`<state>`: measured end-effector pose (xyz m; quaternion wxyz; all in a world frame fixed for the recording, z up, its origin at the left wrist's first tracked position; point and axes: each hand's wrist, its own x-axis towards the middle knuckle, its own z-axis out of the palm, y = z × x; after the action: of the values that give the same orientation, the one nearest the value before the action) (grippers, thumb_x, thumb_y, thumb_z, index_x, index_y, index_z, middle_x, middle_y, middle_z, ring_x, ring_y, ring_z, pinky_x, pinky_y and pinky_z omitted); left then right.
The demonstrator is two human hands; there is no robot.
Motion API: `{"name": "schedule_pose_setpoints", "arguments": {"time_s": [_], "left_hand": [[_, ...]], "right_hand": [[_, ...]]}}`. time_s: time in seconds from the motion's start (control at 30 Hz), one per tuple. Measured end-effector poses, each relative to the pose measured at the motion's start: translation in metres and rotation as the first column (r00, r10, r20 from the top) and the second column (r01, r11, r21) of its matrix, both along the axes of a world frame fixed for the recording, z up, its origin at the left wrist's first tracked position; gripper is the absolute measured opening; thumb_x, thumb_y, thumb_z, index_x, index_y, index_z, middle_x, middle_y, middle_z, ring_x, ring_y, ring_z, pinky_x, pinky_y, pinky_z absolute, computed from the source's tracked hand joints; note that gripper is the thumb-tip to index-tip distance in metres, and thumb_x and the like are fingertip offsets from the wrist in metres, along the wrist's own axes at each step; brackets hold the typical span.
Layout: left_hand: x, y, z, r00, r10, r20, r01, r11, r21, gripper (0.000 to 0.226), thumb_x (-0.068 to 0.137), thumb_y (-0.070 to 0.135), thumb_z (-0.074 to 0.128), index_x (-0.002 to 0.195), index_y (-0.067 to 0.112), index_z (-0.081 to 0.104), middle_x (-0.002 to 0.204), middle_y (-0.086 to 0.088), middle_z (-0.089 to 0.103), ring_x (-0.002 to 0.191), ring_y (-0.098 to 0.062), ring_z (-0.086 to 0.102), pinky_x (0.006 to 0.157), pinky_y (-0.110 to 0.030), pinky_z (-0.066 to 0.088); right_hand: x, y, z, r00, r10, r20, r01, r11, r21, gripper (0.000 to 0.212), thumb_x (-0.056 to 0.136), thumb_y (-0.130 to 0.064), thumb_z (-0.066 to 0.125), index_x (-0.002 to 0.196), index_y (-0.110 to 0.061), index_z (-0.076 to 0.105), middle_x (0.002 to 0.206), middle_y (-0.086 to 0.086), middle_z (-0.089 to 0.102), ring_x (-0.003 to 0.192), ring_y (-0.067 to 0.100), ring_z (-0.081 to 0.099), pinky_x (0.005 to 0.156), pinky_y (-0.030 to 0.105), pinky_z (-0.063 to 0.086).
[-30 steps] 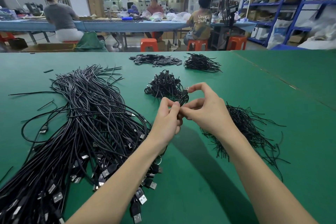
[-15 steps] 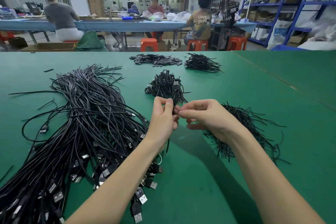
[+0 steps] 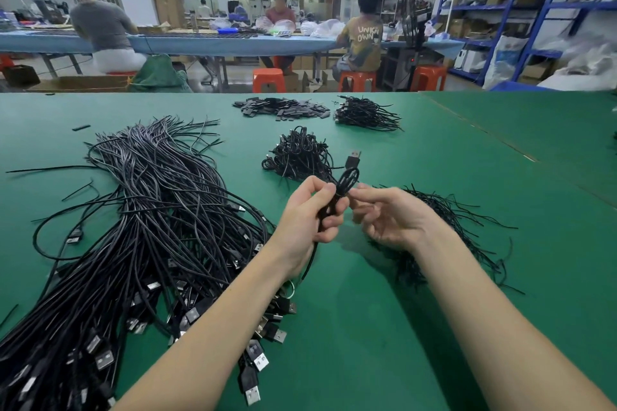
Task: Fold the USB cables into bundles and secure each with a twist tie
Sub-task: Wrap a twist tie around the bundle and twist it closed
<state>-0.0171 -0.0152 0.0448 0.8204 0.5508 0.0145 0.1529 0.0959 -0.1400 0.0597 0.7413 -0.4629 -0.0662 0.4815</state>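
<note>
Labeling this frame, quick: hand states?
Left hand: grips the folded cable.
Right hand: fingers loosely curled, fingertips by the cable; pinch unclear.

Left hand [image 3: 309, 215] clenched, right hand [image 3: 389, 218] loose

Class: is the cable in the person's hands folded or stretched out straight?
Folded. The cable doubles into a loop above the left hand, USB plug at top.

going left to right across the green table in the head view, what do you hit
big pile of loose USB cables → left hand gripping the folded cable → right hand → heap of twist ties → bare table
</note>
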Motion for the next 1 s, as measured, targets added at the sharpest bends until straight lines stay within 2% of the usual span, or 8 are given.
{"name": "schedule_pose_setpoints", "arguments": {"time_s": [0.13,0.23,0.33,0.5,0.63,0.77,0.87,1.0], "left_hand": [[-0.001,0.003,-0.002,0.996,-0.081,0.03,0.076,0.989,0.126,0.023,0.104,0.009,0.045,0.083,0.015,0.039,0.073,-0.005,0.059,0.055,-0.01,0.034,0.044,-0.015,0.023],[-0.001,0.002,-0.006,0.995,-0.089,0.052,0.068,0.948,0.312,0.02,0.103,0.008,0.05,0.085,0.014,0.044,0.078,-0.009,0.064,0.058,-0.012,0.034,0.046,-0.017,0.028],[0.002,-0.002,-0.014,0.998,0.013,0.062,-0.045,0.836,0.546,0.017,0.101,0.012,0.056,0.086,0.014,0.049,0.082,-0.004,0.072,0.061,-0.019,0.037,0.051,-0.027,0.032],[0.007,0.005,-0.016,0.972,0.228,0.053,-0.225,0.847,0.481,0.018,0.1,0.016,0.059,0.086,0.014,0.047,0.088,-0.009,0.075,0.061,-0.02,0.033,0.054,-0.031,0.029],[0.011,0.011,-0.015,0.954,0.299,0.014,-0.293,0.926,0.24,0.011,0.099,0.013,0.06,0.093,0.011,0.051,0.085,-0.034,0.062,0.057,-0.013,0.038,0.052,-0.022,0.032],[0.012,0.014,-0.02,0.941,0.336,0.044,-0.335,0.903,0.269,0.005,0.096,0.014,0.066,0.1,0.015,0.063,0.062,0.01,0.064,0.057,-0.01,0.046,0.055,-0.02,0.038],[0.009,0.014,-0.021,0.877,0.45,0.168,-0.474,0.753,0.456,0.008,0.092,0.014,0.07,0.096,0.02,0.069,0.079,0.009,0.073,0.074,-0.009,0.068,0.066,-0.024,0.051],[0.005,0.01,-0.02,0.798,0.495,0.343,-0.599,0.589,0.542,0.01,0.091,0.012,0.069,0.093,0.021,0.067,0.08,0.011,0.07,0.073,-0.012,0.066,0.066,-0.022,0.052]], "right_hand": [[0.028,-0.003,0.034,0.862,0.239,0.447,-0.129,0.956,-0.262,0.036,0.07,0.012,0.069,0.083,-0.019,0.056,0.074,-0.002,0.064,0.048,0.002,0.04,0.041,0.013,0.024],[0.041,-0.002,0.065,0.528,0.523,0.669,-0.2,0.842,-0.501,0.038,0.09,0.01,0.063,0.087,-0.02,0.041,0.08,0.0,0.069,0.056,0.005,0.049,0.046,0.02,0.026],[0.036,0.011,0.088,0.189,0.698,0.691,-0.087,0.712,-0.696,0.038,0.088,0.001,0.073,0.085,-0.018,0.039,0.084,0.002,0.074,0.065,0.011,0.052,0.056,0.024,0.037],[0.005,0.021,0.082,-0.23,0.478,0.848,0.192,0.876,-0.442,0.034,0.079,-0.002,0.073,0.078,-0.018,0.042,0.078,-0.005,0.073,0.055,0.002,0.048,0.057,0.018,0.04],[-0.012,0.009,0.06,-0.288,0.22,0.932,0.217,0.963,-0.16,0.04,0.082,-0.006,0.073,0.077,-0.027,0.039,0.077,-0.006,0.071,0.056,0.016,0.047,0.061,0.035,0.049],[-0.021,0.003,0.039,-0.368,0.228,0.901,0.316,0.943,-0.109,0.037,0.087,-0.019,0.072,0.08,-0.034,0.039,0.074,-0.002,0.068,0.063,0.018,0.056,0.062,0.041,0.051],[-0.025,-0.003,0.028,-0.293,0.151,0.944,0.316,0.947,-0.054,0.029,0.086,-0.017,0.076,0.084,-0.027,0.049,0.08,-0.011,0.069,0.07,0.009,0.065,0.059,0.029,0.048],[-0.033,-0.001,0.025,-0.097,0.038,0.995,0.379,0.925,0.002,0.015,0.083,-0.019,0.082,0.085,-0.019,0.067,0.078,-0.013,0.072,0.071,0.004,0.07,0.059,0.011,0.046]]}}
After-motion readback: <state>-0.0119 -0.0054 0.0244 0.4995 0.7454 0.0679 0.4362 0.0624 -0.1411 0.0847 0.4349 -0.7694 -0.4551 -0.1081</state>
